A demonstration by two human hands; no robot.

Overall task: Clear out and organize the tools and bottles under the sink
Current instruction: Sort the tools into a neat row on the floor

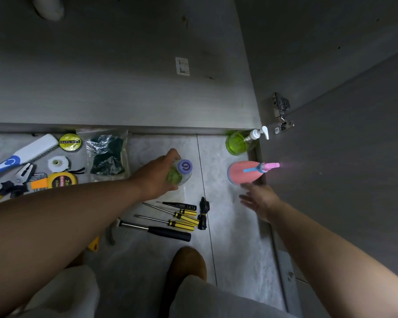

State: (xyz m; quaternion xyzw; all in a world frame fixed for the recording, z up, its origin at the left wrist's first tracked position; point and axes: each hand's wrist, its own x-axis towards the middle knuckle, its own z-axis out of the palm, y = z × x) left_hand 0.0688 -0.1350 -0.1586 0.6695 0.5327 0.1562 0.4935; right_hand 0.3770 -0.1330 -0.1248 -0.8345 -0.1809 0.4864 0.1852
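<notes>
My left hand point(157, 173) grips a small clear bottle point(180, 172) with green liquid and a purple cap, standing on the tiled floor. My right hand point(259, 198) is open, its fingers spread just below a pink spray bottle point(244, 172) with a pink and blue nozzle, apart from it. A green pump bottle point(237, 142) stands behind the pink one, by the cabinet edge. Several yellow-handled screwdrivers point(179, 218) and a black-handled hammer point(161, 230) lie on the floor near me.
At the left lie pliers point(16, 180), a yellow tape measure point(62, 180), tape rolls point(70, 141), a white and blue brush point(25, 152) and a bag of green scouring pads point(106, 154). The open cabinet door point(345, 157) stands at the right. My brown shoe point(186, 265) is below.
</notes>
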